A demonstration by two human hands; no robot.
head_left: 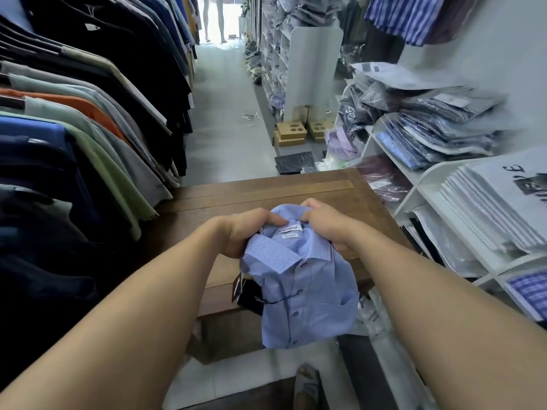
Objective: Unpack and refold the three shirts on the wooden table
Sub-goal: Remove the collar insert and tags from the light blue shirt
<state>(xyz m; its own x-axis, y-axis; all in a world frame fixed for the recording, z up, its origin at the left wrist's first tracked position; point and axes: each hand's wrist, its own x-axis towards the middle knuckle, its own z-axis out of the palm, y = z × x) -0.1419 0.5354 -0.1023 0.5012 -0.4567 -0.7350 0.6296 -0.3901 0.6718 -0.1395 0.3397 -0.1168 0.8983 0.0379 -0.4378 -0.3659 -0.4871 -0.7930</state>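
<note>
A light blue checked shirt hangs folded in front of me, above the near edge of the wooden table. My left hand grips its collar on the left side. On the right side, my right hand grips the collar too. A white label shows inside the collar between my hands. A black price tag dangles from the shirt's left edge. No other loose shirt lies on the table top that I can see.
A rack of hanging shirts lines the left side. White shelves with bagged shirts stand on the right. Cardboard pieces and a dark packet lie on the aisle floor beyond the table. A sandalled foot shows below.
</note>
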